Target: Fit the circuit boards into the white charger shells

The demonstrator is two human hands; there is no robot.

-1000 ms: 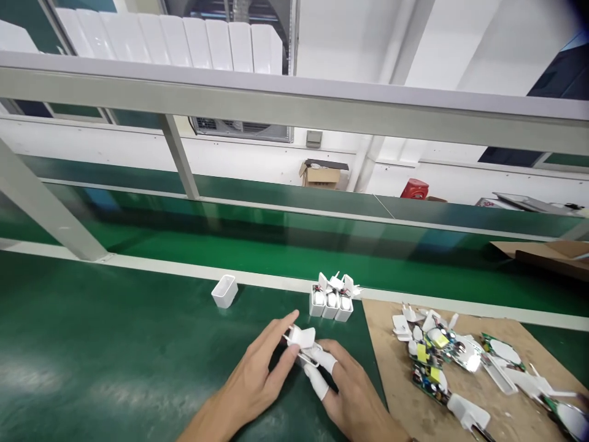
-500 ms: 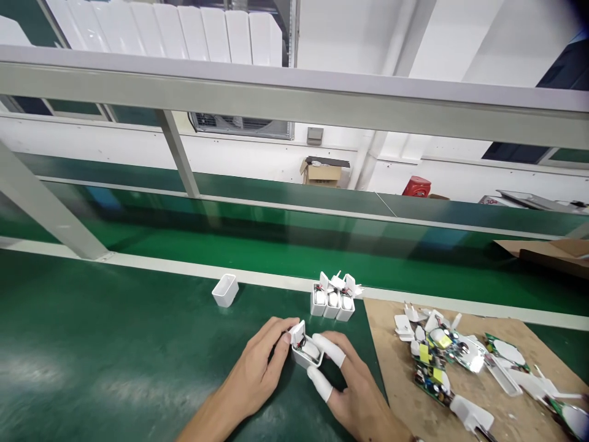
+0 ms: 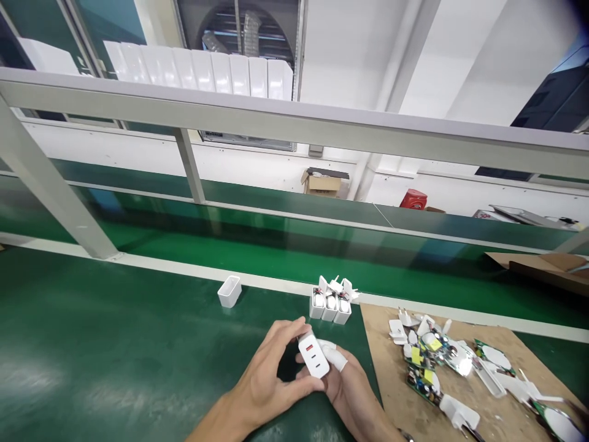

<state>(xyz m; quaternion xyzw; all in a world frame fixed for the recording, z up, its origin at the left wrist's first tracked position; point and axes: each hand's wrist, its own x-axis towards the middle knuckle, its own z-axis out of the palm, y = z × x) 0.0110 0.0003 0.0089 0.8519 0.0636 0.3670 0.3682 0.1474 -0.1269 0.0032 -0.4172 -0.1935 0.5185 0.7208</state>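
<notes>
Both my hands grip one white charger (image 3: 313,357) just above the green mat, its port face turned up toward me. My left hand (image 3: 271,377) wraps round its left side with the fingers curled. My right hand (image 3: 343,383), with white finger cots on two fingers, pinches it from the right. Just beyond, three open white charger shells (image 3: 330,301) stand side by side at the mat's far edge. An empty white shell (image 3: 229,291) lies alone to the left.
A brown board (image 3: 381,368) at the right carries a pile of circuit boards and white plug parts (image 3: 442,362). A green conveyor belt (image 3: 276,245) runs behind the mat, under a grey metal frame (image 3: 294,123). Cardboard (image 3: 543,265) lies at far right.
The charger was open and resting low on the mat between my fingers; now it is lifted and turned so its port face shows. The camera tilted up slightly.
</notes>
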